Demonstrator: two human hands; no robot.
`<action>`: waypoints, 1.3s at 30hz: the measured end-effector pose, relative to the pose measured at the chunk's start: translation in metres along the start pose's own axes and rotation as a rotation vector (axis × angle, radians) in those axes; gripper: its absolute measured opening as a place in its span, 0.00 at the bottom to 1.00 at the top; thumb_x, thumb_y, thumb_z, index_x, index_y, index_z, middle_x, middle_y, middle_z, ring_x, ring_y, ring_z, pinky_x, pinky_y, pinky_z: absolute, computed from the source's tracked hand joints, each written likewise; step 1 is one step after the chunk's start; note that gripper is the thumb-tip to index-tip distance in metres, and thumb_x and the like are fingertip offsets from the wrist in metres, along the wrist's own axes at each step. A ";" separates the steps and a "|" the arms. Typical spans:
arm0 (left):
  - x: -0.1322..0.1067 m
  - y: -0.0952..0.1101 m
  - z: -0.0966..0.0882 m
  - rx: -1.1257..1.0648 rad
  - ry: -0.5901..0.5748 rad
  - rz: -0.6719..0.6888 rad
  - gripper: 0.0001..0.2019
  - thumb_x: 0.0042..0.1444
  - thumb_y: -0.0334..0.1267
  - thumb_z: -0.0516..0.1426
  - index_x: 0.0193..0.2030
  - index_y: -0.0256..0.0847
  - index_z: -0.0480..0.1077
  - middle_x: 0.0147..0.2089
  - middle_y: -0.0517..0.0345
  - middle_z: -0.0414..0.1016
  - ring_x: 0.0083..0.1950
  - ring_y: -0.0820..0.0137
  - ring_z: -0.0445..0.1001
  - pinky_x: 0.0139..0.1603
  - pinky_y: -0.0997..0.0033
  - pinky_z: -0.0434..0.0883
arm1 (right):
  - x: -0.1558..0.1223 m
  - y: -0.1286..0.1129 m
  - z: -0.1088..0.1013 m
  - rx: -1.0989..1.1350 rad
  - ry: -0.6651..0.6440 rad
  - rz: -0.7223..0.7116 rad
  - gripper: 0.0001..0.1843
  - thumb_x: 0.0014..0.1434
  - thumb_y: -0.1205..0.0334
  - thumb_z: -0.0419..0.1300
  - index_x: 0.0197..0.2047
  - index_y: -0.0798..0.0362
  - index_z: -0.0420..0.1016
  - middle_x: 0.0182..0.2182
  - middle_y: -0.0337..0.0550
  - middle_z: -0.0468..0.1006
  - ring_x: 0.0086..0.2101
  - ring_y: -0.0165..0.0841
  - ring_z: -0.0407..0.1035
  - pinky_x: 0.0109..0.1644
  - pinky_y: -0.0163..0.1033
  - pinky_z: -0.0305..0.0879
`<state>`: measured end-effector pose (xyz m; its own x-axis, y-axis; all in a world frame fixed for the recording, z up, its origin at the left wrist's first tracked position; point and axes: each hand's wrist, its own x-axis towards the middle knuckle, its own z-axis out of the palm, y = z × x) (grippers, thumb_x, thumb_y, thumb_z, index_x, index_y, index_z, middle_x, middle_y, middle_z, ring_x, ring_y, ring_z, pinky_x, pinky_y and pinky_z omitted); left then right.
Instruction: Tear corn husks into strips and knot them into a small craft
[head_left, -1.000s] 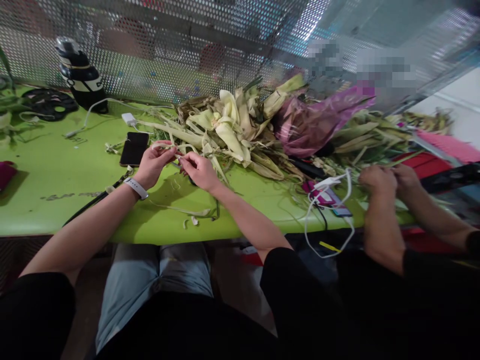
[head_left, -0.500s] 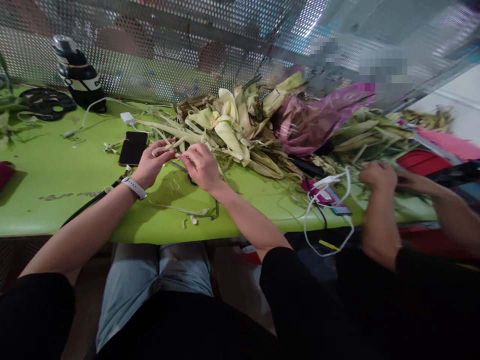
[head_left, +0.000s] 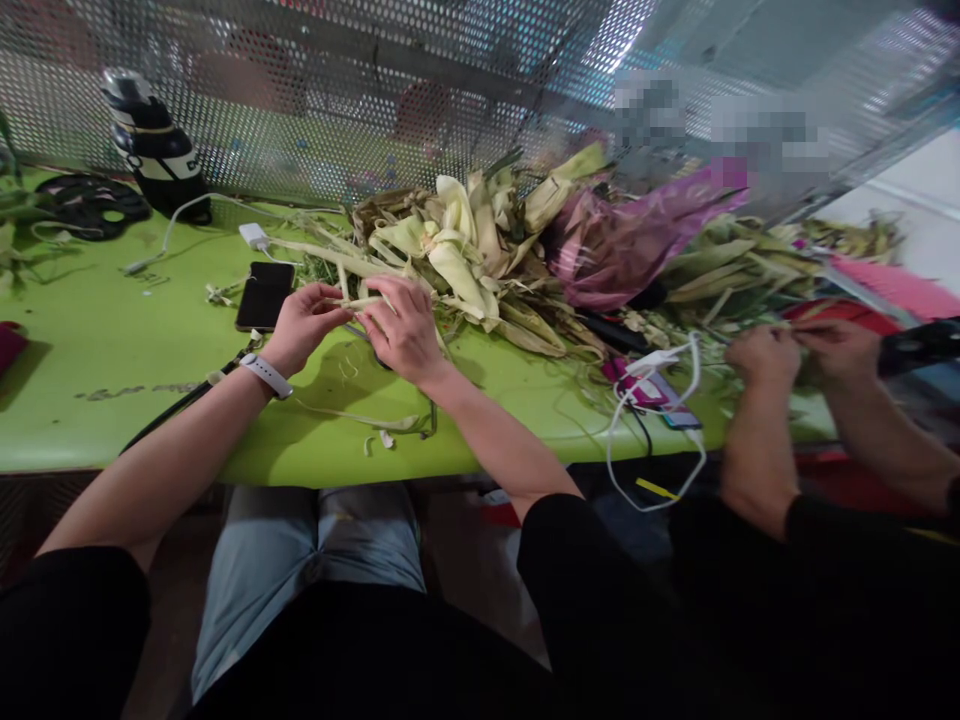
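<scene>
Between my hands stretches a narrow pale strip of corn husk (head_left: 355, 303), above the green table (head_left: 180, 340). My left hand (head_left: 306, 322), with a white band on its wrist, pinches one end between thumb and fingers. The other end is in the bent fingers of my right hand (head_left: 403, 328), which partly cover it. Right behind them lies a big heap of corn husks (head_left: 459, 265), some fresh and pale, some brown and dry. A loose thin husk strip (head_left: 375, 417) rests on the table nearer to me.
Left of my hands lie a black phone (head_left: 265, 294) and a white charger (head_left: 253, 236); farther back stands a dark bottle (head_left: 161, 150). A purple plastic bag (head_left: 615, 245) sits on the husks. To the right are white cables (head_left: 697, 375) and another person's hands (head_left: 765, 352).
My fingers have shifted slightly along the strip, and my right hand has tilted a little. At the right, the other person's hands have moved, the farther one now raised beside the nearer.
</scene>
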<state>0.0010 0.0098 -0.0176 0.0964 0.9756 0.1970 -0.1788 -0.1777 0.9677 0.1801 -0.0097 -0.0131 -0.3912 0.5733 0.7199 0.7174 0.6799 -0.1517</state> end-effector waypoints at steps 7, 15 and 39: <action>0.000 0.004 0.002 -0.021 0.048 -0.001 0.16 0.40 0.28 0.68 0.38 0.37 0.72 0.28 0.61 0.75 0.33 0.73 0.75 0.42 0.70 0.73 | -0.001 0.007 0.009 0.054 -0.035 0.043 0.13 0.71 0.56 0.49 0.37 0.50 0.68 0.39 0.48 0.77 0.43 0.40 0.67 0.53 0.49 0.61; -0.005 0.011 0.003 -0.041 0.021 -0.077 0.14 0.39 0.32 0.69 0.35 0.35 0.75 0.31 0.57 0.79 0.33 0.72 0.77 0.40 0.69 0.74 | -0.002 0.005 0.007 0.077 0.002 0.024 0.12 0.70 0.57 0.49 0.38 0.51 0.70 0.47 0.52 0.75 0.49 0.42 0.67 0.56 0.50 0.61; -0.006 0.016 0.005 -0.016 -0.101 -0.134 0.08 0.43 0.32 0.66 0.34 0.36 0.76 0.33 0.56 0.77 0.34 0.71 0.76 0.50 0.61 0.76 | -0.002 0.004 0.008 0.485 -0.047 0.262 0.18 0.67 0.44 0.53 0.35 0.49 0.65 0.32 0.40 0.75 0.33 0.33 0.68 0.41 0.39 0.63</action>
<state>0.0022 0.0009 -0.0029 0.2185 0.9724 0.0820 -0.1737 -0.0439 0.9838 0.1797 -0.0042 -0.0203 -0.2685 0.7641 0.5865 0.4507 0.6378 -0.6245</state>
